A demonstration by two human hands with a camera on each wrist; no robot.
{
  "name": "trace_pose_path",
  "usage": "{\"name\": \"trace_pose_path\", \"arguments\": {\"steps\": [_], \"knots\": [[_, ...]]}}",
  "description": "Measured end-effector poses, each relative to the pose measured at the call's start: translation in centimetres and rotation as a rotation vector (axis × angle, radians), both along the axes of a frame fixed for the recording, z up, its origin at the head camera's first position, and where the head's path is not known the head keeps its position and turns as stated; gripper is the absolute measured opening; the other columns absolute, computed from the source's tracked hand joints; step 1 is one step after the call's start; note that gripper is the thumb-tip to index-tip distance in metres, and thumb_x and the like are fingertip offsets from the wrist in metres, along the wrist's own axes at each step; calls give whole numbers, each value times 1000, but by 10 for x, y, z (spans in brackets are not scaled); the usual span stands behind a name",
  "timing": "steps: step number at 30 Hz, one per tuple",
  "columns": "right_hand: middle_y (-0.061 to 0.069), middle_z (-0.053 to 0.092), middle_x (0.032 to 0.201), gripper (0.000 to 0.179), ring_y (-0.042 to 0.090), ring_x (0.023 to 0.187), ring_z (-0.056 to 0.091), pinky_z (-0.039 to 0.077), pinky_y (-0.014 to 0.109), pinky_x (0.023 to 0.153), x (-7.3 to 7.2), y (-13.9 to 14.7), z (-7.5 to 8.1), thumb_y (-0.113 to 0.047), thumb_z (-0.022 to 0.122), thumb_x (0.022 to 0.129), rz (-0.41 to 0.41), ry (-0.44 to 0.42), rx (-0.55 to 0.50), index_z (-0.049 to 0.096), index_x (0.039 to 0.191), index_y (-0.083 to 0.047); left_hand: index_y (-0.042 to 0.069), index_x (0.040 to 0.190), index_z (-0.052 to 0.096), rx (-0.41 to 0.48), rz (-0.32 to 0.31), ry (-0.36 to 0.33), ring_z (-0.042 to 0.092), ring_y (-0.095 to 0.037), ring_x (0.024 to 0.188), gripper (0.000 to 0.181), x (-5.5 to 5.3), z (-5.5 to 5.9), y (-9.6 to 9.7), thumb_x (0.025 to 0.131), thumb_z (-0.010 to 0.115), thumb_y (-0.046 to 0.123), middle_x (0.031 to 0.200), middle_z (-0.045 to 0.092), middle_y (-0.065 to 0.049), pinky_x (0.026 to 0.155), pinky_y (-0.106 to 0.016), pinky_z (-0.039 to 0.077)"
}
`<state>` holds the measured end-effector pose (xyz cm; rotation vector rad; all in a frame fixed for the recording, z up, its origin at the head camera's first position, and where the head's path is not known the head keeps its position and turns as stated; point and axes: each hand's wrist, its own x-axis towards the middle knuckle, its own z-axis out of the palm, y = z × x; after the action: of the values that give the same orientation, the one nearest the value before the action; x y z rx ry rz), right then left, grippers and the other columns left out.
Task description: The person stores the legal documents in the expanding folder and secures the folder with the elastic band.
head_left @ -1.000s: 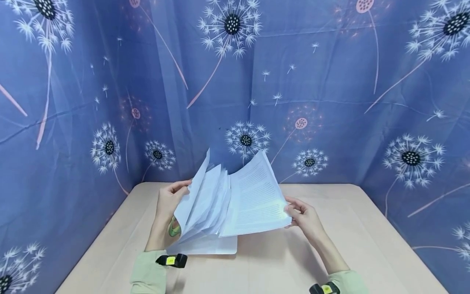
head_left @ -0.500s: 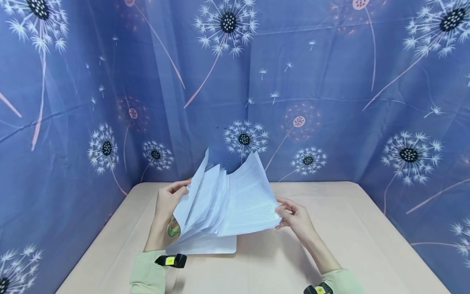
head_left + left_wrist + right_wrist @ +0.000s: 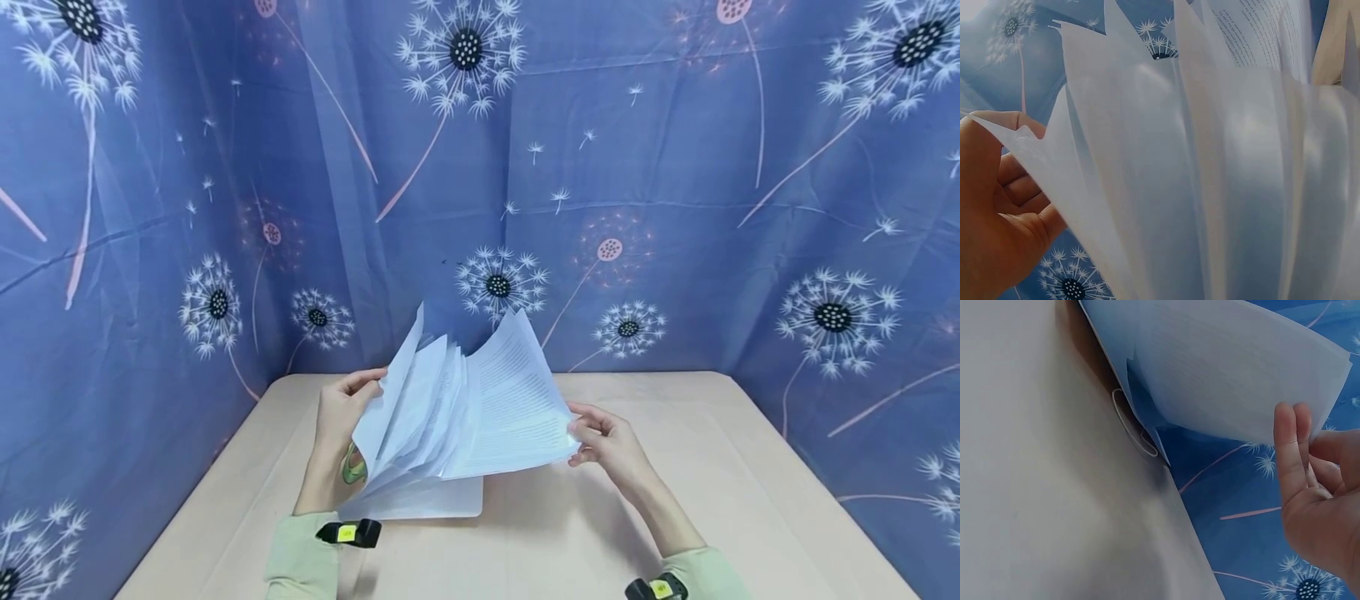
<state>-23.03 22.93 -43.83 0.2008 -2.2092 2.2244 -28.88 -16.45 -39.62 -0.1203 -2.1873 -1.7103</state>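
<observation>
A document folder with clear plastic sleeves [image 3: 1154, 156] is spread in a fan above the table. My left hand [image 3: 347, 412] pinches the edge of the leftmost sleeves, which stand steeply upright. On the other side my right hand [image 3: 611, 446] pinches the outer edge of a printed sheet [image 3: 510, 400], apparently in a sleeve, bowed toward me. In the right wrist view, the thumb and fingers [image 3: 1291, 444] meet at that sheet's corner. The folder's white lower cover [image 3: 442, 500] rests on the table. A thin white elastic loop [image 3: 1119, 419] sticks out by the folder's edge.
The beige table [image 3: 750, 492] extends on both sides of the folder. Behind and beside it hangs a blue curtain [image 3: 570, 150] with dandelion prints. A green band [image 3: 352, 467] shows at the left wrist, and black wrist mounts [image 3: 363, 533] sit on the sleeves.
My right hand has shifted a little to the left, and the printed sheet bows more. My left hand and the fanned sleeves stay nearly as they were.
</observation>
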Motion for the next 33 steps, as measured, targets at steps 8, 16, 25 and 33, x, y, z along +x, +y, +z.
{"name": "trace_pose_path", "arguments": {"steps": [8,16,25,33], "knots": [[2,65,94,54,9,68,64,58,27,65,4,3,5,-12,61,97,53,11,-28,43,144,8,9,108,78,9,8,-3,67,-6,76,26,1,1,-2,88,62,10,93,77,-3,73,-21,50],[5,65,95,50,12,73,68,60,32,67,4,-6,2,-11,63,96,-1,24,3,49,141,8,8,108,78,14,-2,15,67,-6,75,25,3,1,-3,87,62,9,90,77,-5,73,-22,51],[4,63,90,49,11,68,66,60,31,66,-1,-16,-2,-4,60,96,-41,8,-37,48,141,9,5,108,77,21,-8,23,66,-5,73,26,3,4,0,88,62,7,95,77,-12,70,-20,49],[4,61,88,48,11,66,65,60,31,66,-5,-17,-3,-2,59,96,-69,10,-30,48,141,9,6,107,77,22,-13,19,67,-6,77,26,4,3,0,87,62,8,103,76,-12,74,-21,52]]}}
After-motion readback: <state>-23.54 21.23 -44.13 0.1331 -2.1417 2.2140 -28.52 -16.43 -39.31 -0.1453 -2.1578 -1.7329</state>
